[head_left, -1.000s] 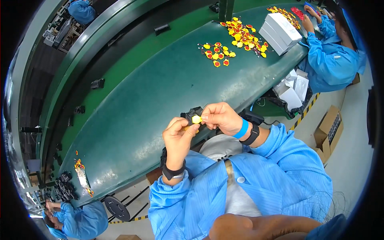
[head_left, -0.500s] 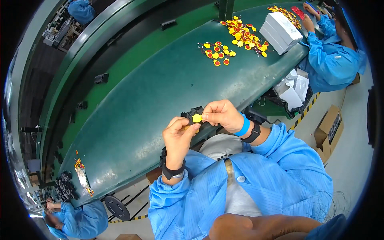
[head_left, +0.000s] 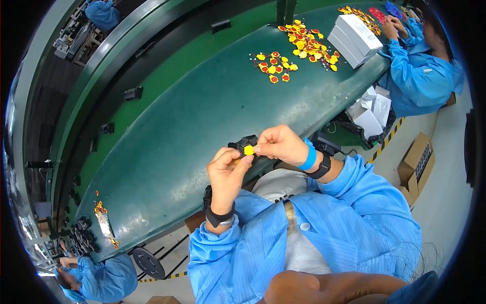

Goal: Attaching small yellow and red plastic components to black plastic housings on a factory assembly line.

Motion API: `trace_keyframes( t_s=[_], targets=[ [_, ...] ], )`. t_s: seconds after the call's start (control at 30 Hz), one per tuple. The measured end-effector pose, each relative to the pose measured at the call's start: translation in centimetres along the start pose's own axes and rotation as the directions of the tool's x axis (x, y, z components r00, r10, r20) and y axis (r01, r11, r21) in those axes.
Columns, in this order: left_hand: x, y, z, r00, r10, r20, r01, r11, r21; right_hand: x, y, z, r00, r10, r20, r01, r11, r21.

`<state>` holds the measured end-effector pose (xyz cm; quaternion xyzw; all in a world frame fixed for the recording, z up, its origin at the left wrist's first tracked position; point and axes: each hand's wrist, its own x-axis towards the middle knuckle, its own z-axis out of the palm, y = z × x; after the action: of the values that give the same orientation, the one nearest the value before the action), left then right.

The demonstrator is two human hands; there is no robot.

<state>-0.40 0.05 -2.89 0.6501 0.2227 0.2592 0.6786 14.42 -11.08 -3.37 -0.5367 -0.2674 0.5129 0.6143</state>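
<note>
At the table's near edge, both my hands come together around a small flat yellow piece with angled edges. My left hand is closed, its thumb and fingers gripping a dark black part just behind the yellow piece. A bit of orange-yellow also shows between the left fingers; what it belongs to is hidden. From the right, my right hand pinches the yellow piece's edge between thumb and forefinger. The fingers cover much of the black part, so its full shape cannot be made out.
Yellow-and-red pieces with thin leads lie scattered on the green table, with a larger heap beside a white box. Black parts ride a green conveyor beyond. Co-workers sit at right and lower left.
The black parts on the conveyor have moved up and to the right. My hands have barely shifted, and the yellow piece is slightly turned. The co-worker at right has brought both hands together.
</note>
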Motion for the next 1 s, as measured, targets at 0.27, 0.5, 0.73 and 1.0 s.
trace_keyframes(
  t_s=[0.27,0.5,0.73,1.0],
  targets=[
    [0.2,0.1,-0.2,0.998,0.057,0.035,-0.060,0.995,0.073,-0.1,-0.8,-0.2,0.971,-0.238,-0.037,0.227,0.956,-0.186],
    [0.1,0.6,0.1,0.992,0.085,0.093,-0.098,0.984,0.151,0.5,-1.1,-0.8,0.940,-0.277,0.199,0.331,0.881,-0.337],
    [0.0,0.2,0.1,0.990,0.079,0.113,-0.102,0.971,0.215,0.5,0.4,-0.2,0.937,-0.324,0.131,0.348,0.906,-0.243],
    [0.1,0.0,-0.3,0.985,0.138,0.099,-0.162,0.942,0.294,0.7,1.7,0.9,0.930,-0.363,0.055,0.366,0.909,-0.202]
  ],
)
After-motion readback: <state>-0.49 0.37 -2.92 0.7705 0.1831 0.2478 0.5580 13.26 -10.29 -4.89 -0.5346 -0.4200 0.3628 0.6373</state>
